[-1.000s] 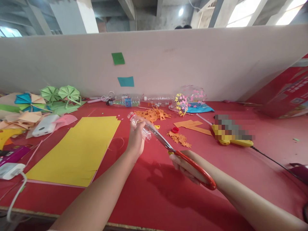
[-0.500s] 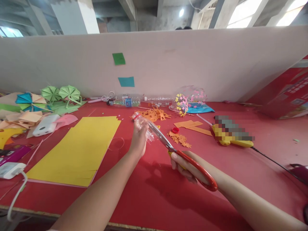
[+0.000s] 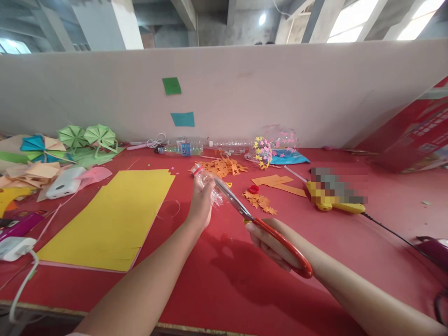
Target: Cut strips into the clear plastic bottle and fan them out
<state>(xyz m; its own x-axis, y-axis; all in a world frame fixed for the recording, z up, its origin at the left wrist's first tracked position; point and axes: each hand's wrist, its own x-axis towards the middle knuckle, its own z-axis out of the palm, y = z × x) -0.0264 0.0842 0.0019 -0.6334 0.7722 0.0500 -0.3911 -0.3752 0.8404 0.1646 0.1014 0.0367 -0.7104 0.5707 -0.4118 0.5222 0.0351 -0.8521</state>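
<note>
My left hand [image 3: 202, 200] is closed round a clear plastic bottle piece [image 3: 217, 198], with its neck and red ring poking out above the fingers. Red-handled scissors [image 3: 241, 209] are gripped in my right hand [image 3: 268, 238], their blades pointing up and left at the plastic beside my left thumb. Whether the blade tips touch the plastic I cannot tell. Behind my left hand lies a heap of orange paper stars [image 3: 224, 165]. More orange stars [image 3: 259, 202] and a red bottle cap [image 3: 254, 189] are scattered on the red table [image 3: 210, 289].
Yellow paper sheets [image 3: 112, 219] lie to the left, beside a white device [image 3: 65, 183] and green paper fans [image 3: 100, 135]. Along the back stand a labelled bottle [image 3: 184, 147] and a star-covered clear piece [image 3: 262, 151]. A yellow corded tool [image 3: 325, 203] rests at right.
The scissors have shifted slightly up and left, with their blades drawn closer together. The left hand keeps its hold on the bottle piece. The view has turned slightly.
</note>
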